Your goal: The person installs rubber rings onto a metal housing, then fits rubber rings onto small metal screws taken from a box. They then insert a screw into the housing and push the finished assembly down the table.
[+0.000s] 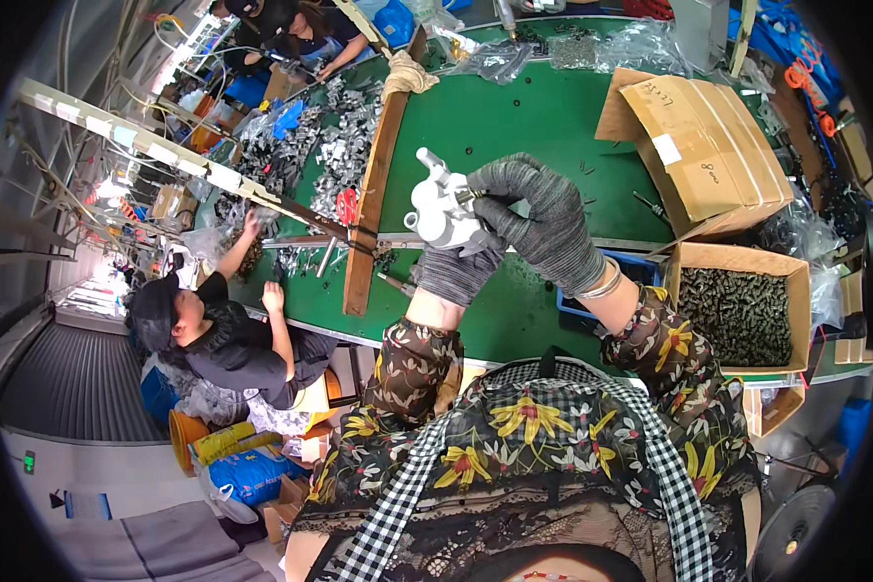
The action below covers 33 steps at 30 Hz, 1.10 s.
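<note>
Above the green table [514, 107], a silvery-white metal casting [438, 209] with round tube ends is held up in front of me. My left hand [461, 274], in a grey knit glove, grips it from below. At the casting's right side, my gloved right hand [543, 213] has thumb and forefinger pinched on a small dark metal piece [469, 195]. That piece touches or enters the casting; the fingers hide which. To the right of my right forearm, an open carton [799, 325] is filled with small dark metal parts [735, 315].
A larger cardboard box [713, 150] lies tilted at the right. Beneath my right wrist is a blue tray [567, 305]. A wooden bar [361, 257] with a red-handled tool [347, 206] beside it divides the table. Left of it are heaped castings [344, 131] and a co-worker [228, 325].
</note>
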Motion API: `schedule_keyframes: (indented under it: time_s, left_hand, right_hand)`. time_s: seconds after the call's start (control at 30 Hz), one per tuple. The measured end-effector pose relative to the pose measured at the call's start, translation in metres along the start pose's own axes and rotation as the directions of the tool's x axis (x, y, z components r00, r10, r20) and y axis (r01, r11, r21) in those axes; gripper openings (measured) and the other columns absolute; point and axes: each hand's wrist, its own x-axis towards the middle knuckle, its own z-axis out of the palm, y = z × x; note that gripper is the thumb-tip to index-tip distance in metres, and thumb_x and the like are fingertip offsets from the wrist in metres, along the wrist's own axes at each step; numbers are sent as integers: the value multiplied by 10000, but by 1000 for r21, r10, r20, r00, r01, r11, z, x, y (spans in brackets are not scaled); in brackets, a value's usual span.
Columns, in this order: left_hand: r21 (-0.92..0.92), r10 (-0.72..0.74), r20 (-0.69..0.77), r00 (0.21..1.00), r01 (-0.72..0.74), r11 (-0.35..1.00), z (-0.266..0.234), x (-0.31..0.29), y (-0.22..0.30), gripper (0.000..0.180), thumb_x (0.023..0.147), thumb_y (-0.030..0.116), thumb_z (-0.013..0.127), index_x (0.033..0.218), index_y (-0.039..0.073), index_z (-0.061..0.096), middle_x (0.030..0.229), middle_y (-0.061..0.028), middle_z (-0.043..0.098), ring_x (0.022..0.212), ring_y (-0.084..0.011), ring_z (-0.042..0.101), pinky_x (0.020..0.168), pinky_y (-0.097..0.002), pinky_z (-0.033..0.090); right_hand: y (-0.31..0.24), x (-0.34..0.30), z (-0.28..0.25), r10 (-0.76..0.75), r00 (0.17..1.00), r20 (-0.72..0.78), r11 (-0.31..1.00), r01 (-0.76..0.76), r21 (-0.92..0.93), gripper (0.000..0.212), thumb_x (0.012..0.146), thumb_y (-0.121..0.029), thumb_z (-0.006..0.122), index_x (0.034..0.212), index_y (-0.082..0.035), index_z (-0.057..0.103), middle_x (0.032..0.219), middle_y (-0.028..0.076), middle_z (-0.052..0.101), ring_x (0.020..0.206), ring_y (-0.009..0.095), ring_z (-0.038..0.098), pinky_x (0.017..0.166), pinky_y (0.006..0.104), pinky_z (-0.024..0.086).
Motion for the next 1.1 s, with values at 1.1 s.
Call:
schedule_keyframes:
  time_s: [1.1]
  left_hand:
    - [580, 358, -201, 912, -184, 794, 35, 15, -11, 278, 983, 298, 375, 1093, 63, 475, 960, -68, 562, 813, -149, 580, 708, -271, 520]
  right_hand:
    - [0, -10, -10, 105, 980, 172, 994, -100, -36, 216, 804, -163, 687, 936, -2, 630, 829, 154, 637, 740, 302, 627, 685, 356, 502]
